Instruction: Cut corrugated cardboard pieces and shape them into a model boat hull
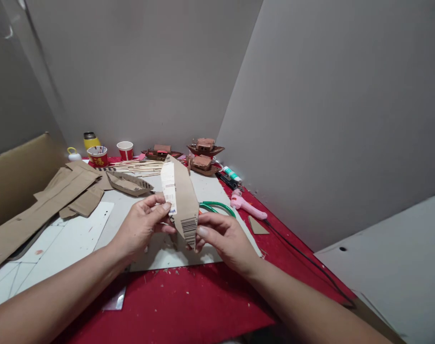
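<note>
Raised above the work board is a boat-shaped cardboard piece, with a white label on its left side and a barcode near its lower end. My left hand pinches its left edge between thumb and fingers. At the lower right edge my right hand grips the same piece, thumb in front. Green-handled scissors lie just behind my right hand, partly hidden by it and the cardboard. Another cardboard boat hull rests on the board beyond my left hand.
Cardboard strips pile up at left. Thin wooden sticks, paper cups and finished model boats stand along the back. A pink glue gun with a black cord lies on the red cloth at right, near a cardboard triangle.
</note>
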The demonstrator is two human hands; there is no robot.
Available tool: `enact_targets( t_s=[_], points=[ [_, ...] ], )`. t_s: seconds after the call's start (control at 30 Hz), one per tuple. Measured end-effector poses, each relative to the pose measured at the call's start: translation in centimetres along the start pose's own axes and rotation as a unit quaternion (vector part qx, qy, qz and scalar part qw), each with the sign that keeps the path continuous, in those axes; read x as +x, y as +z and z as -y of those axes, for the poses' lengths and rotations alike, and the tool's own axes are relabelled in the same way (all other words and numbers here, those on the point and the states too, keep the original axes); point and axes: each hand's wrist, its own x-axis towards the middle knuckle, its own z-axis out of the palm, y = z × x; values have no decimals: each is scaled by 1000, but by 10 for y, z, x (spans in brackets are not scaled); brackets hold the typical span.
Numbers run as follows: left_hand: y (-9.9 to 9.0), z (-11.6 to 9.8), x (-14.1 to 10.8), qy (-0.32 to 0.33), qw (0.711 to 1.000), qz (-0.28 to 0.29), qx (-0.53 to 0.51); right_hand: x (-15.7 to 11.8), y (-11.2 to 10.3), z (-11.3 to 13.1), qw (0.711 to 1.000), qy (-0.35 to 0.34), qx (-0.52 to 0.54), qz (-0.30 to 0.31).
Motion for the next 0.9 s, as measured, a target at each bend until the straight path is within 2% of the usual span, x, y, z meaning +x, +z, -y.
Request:
enact_targets(
  t_s=[0.1,0.23,0.37,0.43,0.53,0.6,0.67,0.7,0.77,0.83,0.9],
  points=[
    [0,-3,-1,11,1000,12,3,1,0,1,999,16,4,29],
    [0,-14,-4,32,997,61,-46,3,0,-1,996,39,46,71],
    [4,-22,-8,-4,994,71,-83,4,5,-5,983,101,90,124],
    [8,-21,-12,-33,993,70,-92,3,8,-7,977,130,105,136],
    [14,-18,-15,-60,992,28,-107,-1,12,-9,976,143,79,146],
    [15,-17,-15,-60,991,-3,-124,-5,12,-8,991,80,-11,108],
    [14,-17,-14,-49,989,-26,-134,-11,11,-4,987,-57,-146,41],
    [13,-17,-12,-44,989,-34,-135,-14,11,-3,968,-138,-208,18],
    [10,-16,-10,-42,989,-45,-138,-18,12,1,912,-282,-296,20],
    [9,-15,-9,-54,987,-50,-145,-21,14,4,857,-368,-355,59],
    [9,-14,-9,-64,985,-56,-149,-22,17,6,806,-415,-412,88]
  ],
)
